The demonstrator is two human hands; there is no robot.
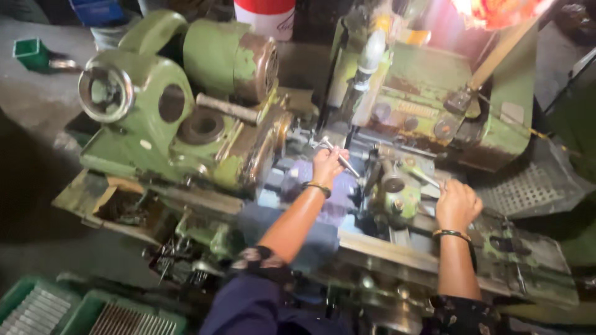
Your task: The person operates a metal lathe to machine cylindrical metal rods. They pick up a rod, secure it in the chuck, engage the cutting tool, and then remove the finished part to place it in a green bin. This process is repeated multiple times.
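The slim silver metal rod (340, 159) is pinched in the closed fingers of the left hand (328, 164), over the bed of the worn green metal lathe (155, 133). To the right of that grip, the right hand (458, 205) is wrapped shut around a thin steel lever handle (426, 178) beside the green tool post (391, 189). Both wrists wear dark bracelets.

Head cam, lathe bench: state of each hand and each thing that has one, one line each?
left hand: closed on a thin metal rod
thin metal rod: held, tilted, tip towards the tool post
right hand: gripping a lever
lever: held at its outer end
tool post: untouched, between the hands
handwheel: untouched
green crate: upright on the floor, contents unclear
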